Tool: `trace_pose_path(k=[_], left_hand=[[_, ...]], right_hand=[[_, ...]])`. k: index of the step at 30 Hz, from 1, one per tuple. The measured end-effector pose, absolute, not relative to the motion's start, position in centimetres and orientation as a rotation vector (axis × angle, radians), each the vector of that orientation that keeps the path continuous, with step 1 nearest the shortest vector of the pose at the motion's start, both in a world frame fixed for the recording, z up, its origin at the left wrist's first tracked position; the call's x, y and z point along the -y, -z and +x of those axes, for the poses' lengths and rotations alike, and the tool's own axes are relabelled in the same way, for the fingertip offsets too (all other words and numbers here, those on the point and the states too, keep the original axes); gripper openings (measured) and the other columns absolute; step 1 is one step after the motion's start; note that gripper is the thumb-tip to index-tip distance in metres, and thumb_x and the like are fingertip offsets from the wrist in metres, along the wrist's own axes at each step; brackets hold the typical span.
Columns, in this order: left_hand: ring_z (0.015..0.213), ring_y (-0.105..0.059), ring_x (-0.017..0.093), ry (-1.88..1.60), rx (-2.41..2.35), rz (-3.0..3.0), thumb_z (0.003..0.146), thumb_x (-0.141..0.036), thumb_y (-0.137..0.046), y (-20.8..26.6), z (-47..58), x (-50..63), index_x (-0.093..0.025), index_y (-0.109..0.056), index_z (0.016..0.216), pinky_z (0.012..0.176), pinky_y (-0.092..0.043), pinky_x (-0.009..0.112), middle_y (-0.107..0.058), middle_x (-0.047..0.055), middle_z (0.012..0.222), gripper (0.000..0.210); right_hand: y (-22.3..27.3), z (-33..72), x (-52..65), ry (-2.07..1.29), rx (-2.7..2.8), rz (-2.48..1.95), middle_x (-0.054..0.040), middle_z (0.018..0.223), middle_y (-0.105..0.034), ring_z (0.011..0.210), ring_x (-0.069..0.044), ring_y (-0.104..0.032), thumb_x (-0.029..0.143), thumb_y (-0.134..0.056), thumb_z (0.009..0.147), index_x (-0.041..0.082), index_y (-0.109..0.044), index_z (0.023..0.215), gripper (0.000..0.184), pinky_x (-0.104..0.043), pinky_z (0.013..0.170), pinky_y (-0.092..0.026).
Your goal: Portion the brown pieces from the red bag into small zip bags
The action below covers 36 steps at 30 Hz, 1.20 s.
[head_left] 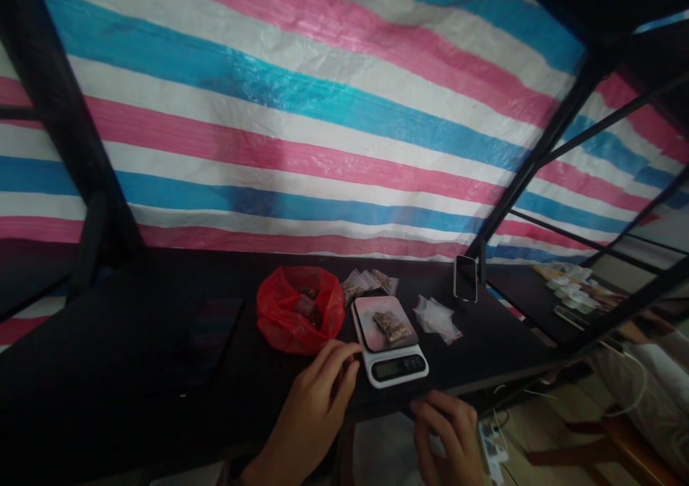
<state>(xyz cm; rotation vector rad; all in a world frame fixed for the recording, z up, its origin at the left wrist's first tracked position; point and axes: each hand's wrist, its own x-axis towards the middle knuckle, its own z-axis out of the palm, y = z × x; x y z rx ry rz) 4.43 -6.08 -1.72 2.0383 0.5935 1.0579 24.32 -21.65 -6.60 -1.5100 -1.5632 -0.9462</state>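
Observation:
A white digital scale (397, 371) stands on the black table, its display facing me. On its shiny weighing plate lies a small clear zip bag (391, 326) filled with brown bits. My left hand (312, 407) is at the scale's left side, fingers loosely bent and apart, holding nothing that I can see. My right hand (449, 432) hovers by the table's front edge, below the scale, with curved fingers and nothing visible in them. Left of the scale sits an open red plastic bag (280, 328) with brown contents. Several filled zip bags (363, 283) lie behind the scale.
Flat clear bags (437, 319) lie right of the scale. A phone (466, 279) leans by a black frame post (530, 174). A dark flat device (207, 339) rests on the left. Striped sheeting (301, 141) hangs behind. At right, a person sits near another table.

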Motion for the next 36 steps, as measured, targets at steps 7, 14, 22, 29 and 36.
trace_pose_path(k=[7, 14, 22, 29, 36], left_hand=[[0.100, -0.080, 0.016, -1.075, -0.443, 2.343, 0.104, -0.014, -0.046, 3.5, 3.3, 8.0, -0.034, -0.071, 0.126, 0.089, -0.062, 0.021, -0.081, -0.001, 0.111, 0.039], [0.090, -0.081, 0.018, -0.987, -0.269, 2.592, 0.082, 0.000, -0.050, 5.6, 3.2, 9.7, -0.031, -0.066, 0.121, 0.085, -0.064, 0.024, -0.083, -0.003, 0.106, 0.052], [0.086, -0.080, 0.016, -0.958, -0.193, 2.668, 0.080, 0.001, -0.051, 6.4, 3.9, 10.5, -0.029, -0.063, 0.117, 0.083, -0.061, 0.021, -0.081, -0.003, 0.098, 0.050], [0.088, -0.078, 0.019, -0.826, -0.261, 2.627, 0.084, -0.002, -0.053, 6.7, 4.6, 10.0, -0.029, -0.065, 0.120, 0.085, -0.062, 0.027, -0.078, 0.000, 0.102, 0.047], [0.086, -0.075, 0.020, -0.815, -0.243, 2.599, 0.086, -0.001, -0.054, 7.2, 5.4, 10.4, -0.028, -0.064, 0.116, 0.081, -0.061, 0.030, -0.075, 0.000, 0.100, 0.042]], right_hand=[[5.1, 24.2, 20.8, 0.928, 1.462, -1.628, -0.0067, 0.100, -0.065, 0.092, -0.021, -0.063, 0.013, -0.056, 0.102, 0.020, -0.065, 0.113, 0.016, -0.034, 0.078, -0.049], [5.6, 24.3, 20.4, 0.862, 1.376, -1.633, -0.0062, 0.100, -0.064, 0.093, -0.023, -0.062, 0.013, -0.056, 0.102, 0.023, -0.063, 0.115, 0.018, -0.036, 0.080, -0.050], [6.1, 24.8, 20.3, 0.828, 1.415, -1.661, -0.0074, 0.104, -0.064, 0.095, -0.023, -0.062, 0.011, -0.058, 0.100, 0.023, -0.063, 0.118, 0.022, -0.035, 0.079, -0.051], [5.9, 24.0, 19.7, 0.790, 1.411, -1.627, -0.0066, 0.104, -0.063, 0.096, -0.022, -0.061, 0.010, -0.056, 0.102, 0.021, -0.063, 0.118, 0.021, -0.034, 0.082, -0.048], [5.9, 22.9, 19.3, 0.781, 1.375, -1.595, -0.0061, 0.102, -0.065, 0.094, -0.022, -0.062, 0.009, -0.056, 0.101, 0.022, -0.065, 0.117, 0.023, -0.035, 0.082, -0.046]])
